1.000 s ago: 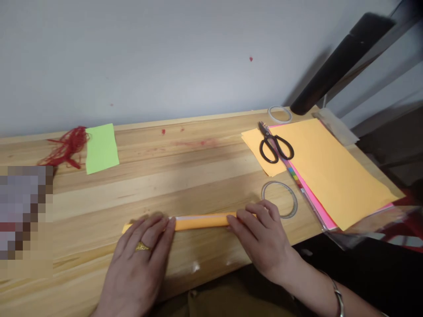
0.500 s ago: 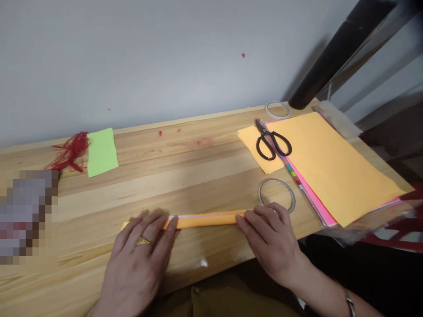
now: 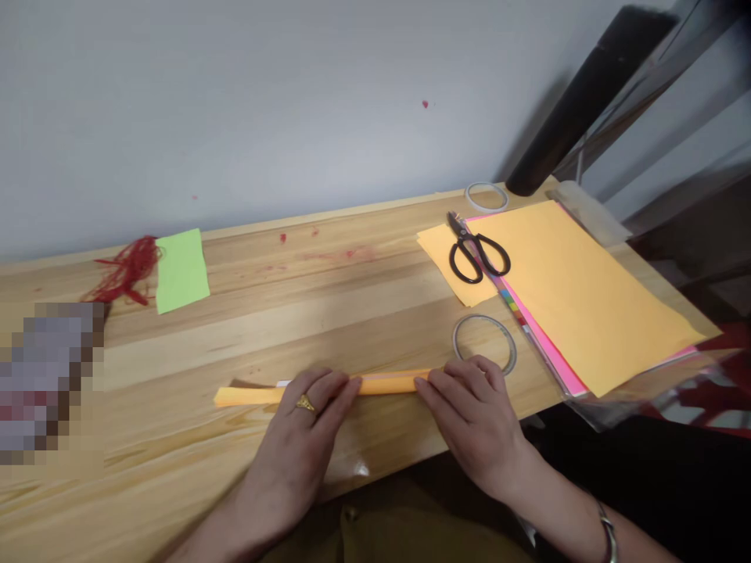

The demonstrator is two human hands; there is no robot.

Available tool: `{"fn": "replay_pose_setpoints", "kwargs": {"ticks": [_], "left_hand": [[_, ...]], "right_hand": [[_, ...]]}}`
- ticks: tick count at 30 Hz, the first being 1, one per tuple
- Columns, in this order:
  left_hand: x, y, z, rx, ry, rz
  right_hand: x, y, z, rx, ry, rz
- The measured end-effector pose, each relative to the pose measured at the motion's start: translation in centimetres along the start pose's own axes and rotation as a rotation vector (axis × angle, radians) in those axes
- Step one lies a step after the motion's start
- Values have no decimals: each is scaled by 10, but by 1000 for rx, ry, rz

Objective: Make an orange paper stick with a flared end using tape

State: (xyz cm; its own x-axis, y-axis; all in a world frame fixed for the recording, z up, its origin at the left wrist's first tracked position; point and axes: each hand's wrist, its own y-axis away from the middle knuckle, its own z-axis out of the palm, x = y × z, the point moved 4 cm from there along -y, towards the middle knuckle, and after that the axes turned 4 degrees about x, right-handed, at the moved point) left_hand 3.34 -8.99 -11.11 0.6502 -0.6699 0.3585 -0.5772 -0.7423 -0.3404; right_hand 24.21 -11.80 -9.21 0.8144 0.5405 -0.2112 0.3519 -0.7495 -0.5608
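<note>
A narrow folded strip of orange paper (image 3: 387, 383) lies across the front of the wooden table, with a pale line along its upper side. My left hand (image 3: 308, 426), a ring on one finger, is closed on the strip near its middle; the strip's left end sticks out beyond it. At the right end, my right hand (image 3: 472, 422) pinches the paper between thumb and fingers and covers the tip. Just behind the right hand lies a roll of tape (image 3: 456, 344).
Black-handled scissors (image 3: 466, 258) lie on orange paper sheets (image 3: 587, 289), with pink paper beneath. A second tape roll (image 3: 468, 195) is near the wall. At left are a green paper (image 3: 183, 270), red string (image 3: 132, 266) and a blurred-out object (image 3: 47, 383). A black tube (image 3: 578, 109) leans behind.
My left hand has slid right along the orange strip, nearer my right hand, uncovering the strip's left end. My right hand stays at the right end. The view has shifted slightly.
</note>
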Motion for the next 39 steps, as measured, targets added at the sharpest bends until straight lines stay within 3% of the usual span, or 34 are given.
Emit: {"fn": "replay_pose_setpoints", "kwargs": {"ticks": [6, 11, 23, 39], "left_hand": [[-3, 2, 6, 47, 20, 36], [-1, 1, 4, 47, 37, -13], [3, -1, -1, 21, 27, -12], [5, -2, -2, 19, 18, -22]], "right_hand": [[20, -9, -11, -15, 3, 145], [36, -15, -18, -143, 7, 240], [37, -16, -15, -162, -69, 309], [39, -16, -14, -182, 5, 334]]}}
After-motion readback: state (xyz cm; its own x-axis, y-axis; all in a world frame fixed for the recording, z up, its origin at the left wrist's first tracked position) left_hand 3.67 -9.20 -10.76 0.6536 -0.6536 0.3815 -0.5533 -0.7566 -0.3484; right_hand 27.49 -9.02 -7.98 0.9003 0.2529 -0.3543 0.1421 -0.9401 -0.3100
